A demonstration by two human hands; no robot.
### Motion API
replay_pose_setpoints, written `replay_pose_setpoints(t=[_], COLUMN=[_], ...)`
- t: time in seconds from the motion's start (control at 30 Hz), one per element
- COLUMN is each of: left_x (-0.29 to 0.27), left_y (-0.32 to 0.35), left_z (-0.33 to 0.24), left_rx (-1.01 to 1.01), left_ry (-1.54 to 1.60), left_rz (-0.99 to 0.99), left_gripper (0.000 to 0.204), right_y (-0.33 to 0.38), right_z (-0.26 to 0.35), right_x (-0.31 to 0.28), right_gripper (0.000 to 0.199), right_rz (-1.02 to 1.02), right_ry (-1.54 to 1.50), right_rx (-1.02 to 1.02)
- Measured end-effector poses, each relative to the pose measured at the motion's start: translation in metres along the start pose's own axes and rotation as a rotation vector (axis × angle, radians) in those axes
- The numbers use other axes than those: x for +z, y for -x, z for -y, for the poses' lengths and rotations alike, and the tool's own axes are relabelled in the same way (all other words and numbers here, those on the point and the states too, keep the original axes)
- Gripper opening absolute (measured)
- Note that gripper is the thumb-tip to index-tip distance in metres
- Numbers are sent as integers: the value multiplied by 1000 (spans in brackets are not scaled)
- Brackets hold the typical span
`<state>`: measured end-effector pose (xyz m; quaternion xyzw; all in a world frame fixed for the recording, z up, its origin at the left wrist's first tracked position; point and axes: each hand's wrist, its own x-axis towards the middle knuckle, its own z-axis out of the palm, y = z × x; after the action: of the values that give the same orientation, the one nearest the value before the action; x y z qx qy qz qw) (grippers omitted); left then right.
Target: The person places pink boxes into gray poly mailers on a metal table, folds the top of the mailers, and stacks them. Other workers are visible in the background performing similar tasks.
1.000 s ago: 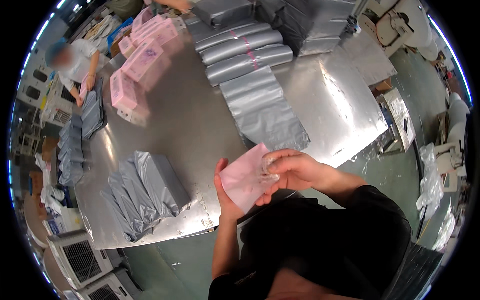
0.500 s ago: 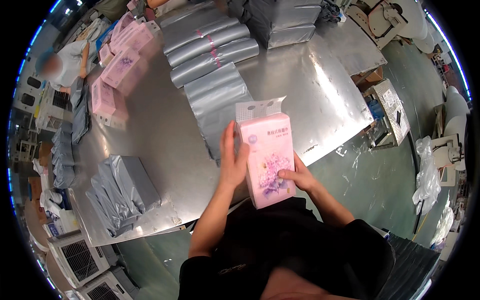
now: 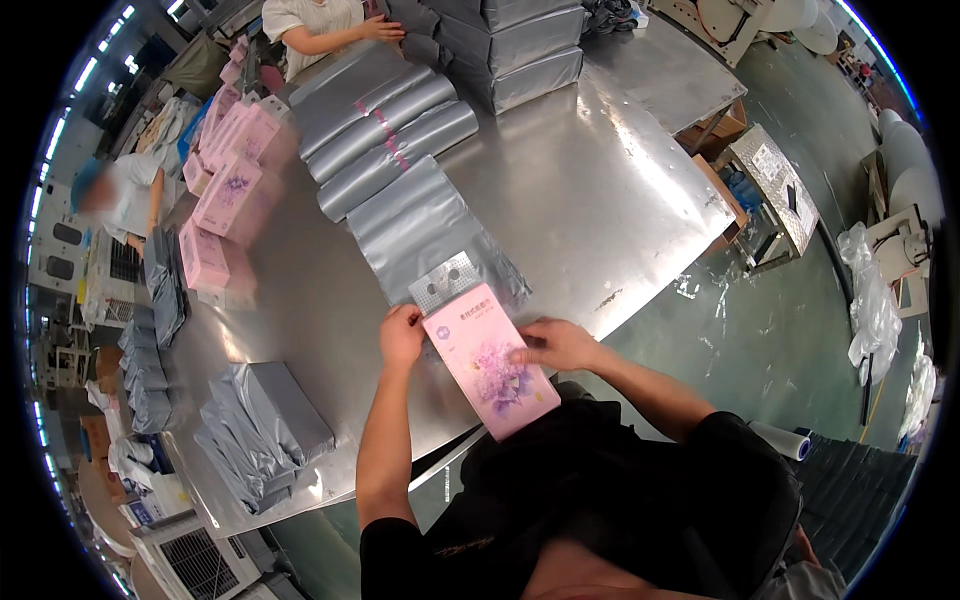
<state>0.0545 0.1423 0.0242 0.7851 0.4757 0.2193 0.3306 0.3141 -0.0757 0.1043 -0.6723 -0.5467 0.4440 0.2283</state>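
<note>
At the frame's centre the pink box point(image 3: 491, 372) was gripped flat at both long edges by the closed left hand point(image 3: 402, 337) and right hand point(image 3: 553, 345), so its silvery hang tab was kept pointed at the grey bag point(image 3: 430, 225) on the bench point(image 3: 610, 190).

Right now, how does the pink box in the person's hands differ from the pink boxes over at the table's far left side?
The held pink box lies flat and tilted at the near table edge, gripped by the left hand and right hand; the far pink boxes stand in a group, untouched. The held box shows a silvery hang tab at its top; on the far boxes none can be made out. Both share a pink face with a purple flower print.
</note>
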Motion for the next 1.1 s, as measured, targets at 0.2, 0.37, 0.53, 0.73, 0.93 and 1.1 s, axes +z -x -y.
replay_pose_setpoints(t=[0.2, 0.37, 0.53, 0.73, 0.93, 1.1], left_x=[-10, -13, -32, -23, -23, -3], left_y=[-20, -17, 37, 37, -23, -18], left_z=[-6, -13, -45, -28, 4, 33], left_rx=[-77, -16, 300, 117, 71, -6], left_ry=[147, 133, 24, 243, -146, 135], left_rz=[-28, -53, -240, -292, 13, 21], left_gripper=[11, 10, 9, 9, 11, 10], right_y=[-89, -130, -116, -110, -119, -134], right_z=[-11, 8, -3, -14, 24, 11], right_x=[-22, -25, -19, -17, -34, -22], right_gripper=[32, 23, 14, 23, 37, 28], right_rz=[-585, -517, -687, -675, -436, -473], right_ry=[427, 869, 699, 516, 468, 713], right_rx=[-378, -467, -643, -576, -549, -498])
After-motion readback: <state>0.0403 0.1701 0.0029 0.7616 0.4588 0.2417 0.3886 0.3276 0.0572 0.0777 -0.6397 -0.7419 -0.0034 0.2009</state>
